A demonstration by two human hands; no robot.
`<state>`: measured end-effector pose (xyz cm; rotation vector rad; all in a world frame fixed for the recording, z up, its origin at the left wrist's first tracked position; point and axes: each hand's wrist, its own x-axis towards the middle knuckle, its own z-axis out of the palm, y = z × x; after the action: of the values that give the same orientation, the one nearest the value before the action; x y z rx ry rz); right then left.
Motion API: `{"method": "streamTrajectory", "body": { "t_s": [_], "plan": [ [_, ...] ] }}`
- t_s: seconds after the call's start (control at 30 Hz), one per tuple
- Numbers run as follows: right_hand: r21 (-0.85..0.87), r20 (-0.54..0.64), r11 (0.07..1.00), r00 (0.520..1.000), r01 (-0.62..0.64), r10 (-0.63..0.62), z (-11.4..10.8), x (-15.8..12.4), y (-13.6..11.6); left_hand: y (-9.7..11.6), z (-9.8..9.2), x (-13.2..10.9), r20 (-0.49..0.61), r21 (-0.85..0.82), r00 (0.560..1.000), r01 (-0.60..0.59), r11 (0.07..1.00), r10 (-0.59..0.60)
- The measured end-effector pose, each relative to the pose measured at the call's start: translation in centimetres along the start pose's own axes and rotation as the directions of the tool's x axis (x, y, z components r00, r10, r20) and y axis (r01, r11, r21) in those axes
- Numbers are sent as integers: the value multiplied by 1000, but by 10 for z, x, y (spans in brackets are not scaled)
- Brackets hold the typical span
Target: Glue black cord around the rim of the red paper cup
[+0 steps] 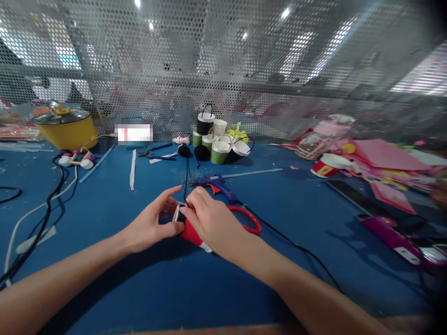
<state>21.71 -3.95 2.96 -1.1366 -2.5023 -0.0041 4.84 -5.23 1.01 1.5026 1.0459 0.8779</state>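
A small red paper cup (191, 234) with white edges and a dark inside lies tilted on the blue table, partly hidden by my hands. My left hand (159, 218) is curled round its open end, the thumb at the near side and the other fingers behind the rim. Closed in a pinch at the same rim is my right hand (209, 218), on a thin black cord (186, 184) that runs up from the cup toward the back. Just behind my right hand lies a blue glue gun (223, 188) with an orange trigger. A red loop handle (253, 223) shows beside my right wrist.
Several small green, black and white cups (220, 151) stand at the back. Pliers (159, 149) lie left of them. A yellow pot (66, 130) stands far left, with cables nearby. On the right are a red-and-white cup (323, 167), pink sheets (387, 153) and a purple device (391, 235).
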Motion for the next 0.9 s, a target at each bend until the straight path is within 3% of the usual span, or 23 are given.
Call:
{"method": "streamTrajectory", "body": {
  "t_s": [0.37,0.67,0.77,0.9],
  "plan": [
    [-86,10,996,1000,21,-20,2,0,-1,-1,1,0,5,8,1000,-3,1000,3],
    [-52,39,999,999,2,0,0,0,-4,0,3,0,-1,-52,1000,16,999,-16],
    [40,42,999,999,-29,27,-3,0,-3,-1,4,0,-6,-77,1000,10,997,-11],
    [343,43,931,992,-127,120,-13,4,2,-3,5,0,4,-91,1000,-22,996,22]
  ]
}}
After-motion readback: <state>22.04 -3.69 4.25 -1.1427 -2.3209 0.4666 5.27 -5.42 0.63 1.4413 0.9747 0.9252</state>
